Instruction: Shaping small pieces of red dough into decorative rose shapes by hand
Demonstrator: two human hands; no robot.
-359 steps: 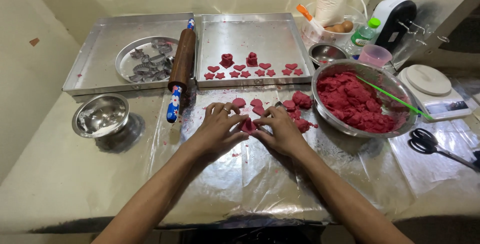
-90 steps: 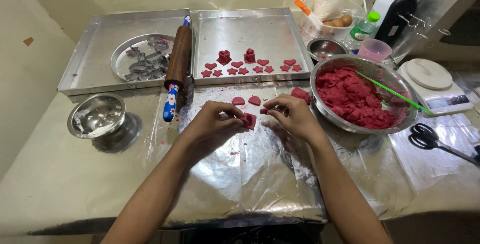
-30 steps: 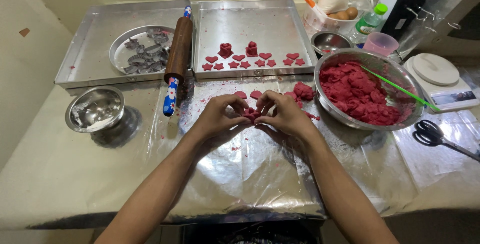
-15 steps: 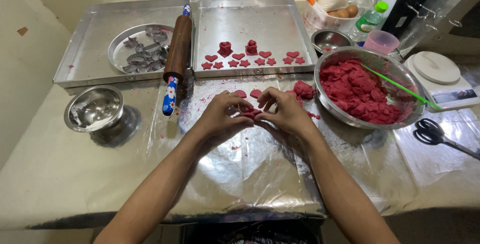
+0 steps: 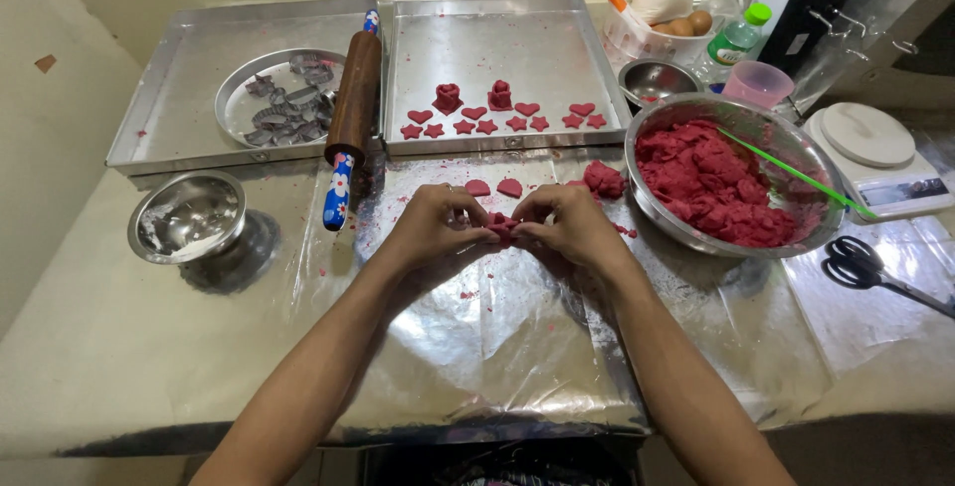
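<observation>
Small piece of red dough [image 5: 500, 224] is pinched between the fingertips of both my hands, right over the crinkly sheet of silver foil [image 5: 477, 327] covering the table. My left hand [image 5: 435, 225] and right hand [image 5: 567, 226] are curled in toward each other, fingers closed on that little piece from both sides, so there's not much of it showing.

Biggest thing around is the pair of shallow square metal trays [image 5: 497, 43] at the back. The right one has rows of red dough hearts and stars [image 5: 497, 120]. The big steel bowl of crumbly red dough [image 5: 711, 183] sits just beside my right hand, with a green stick [image 5: 796, 176] leaning in it. The brown wooden rolling pin [image 5: 353, 108] lies across the tray edges, and a small empty steel bowl [image 5: 187, 217] is off to my left. Black scissors [image 5: 875, 269] lie far right.
</observation>
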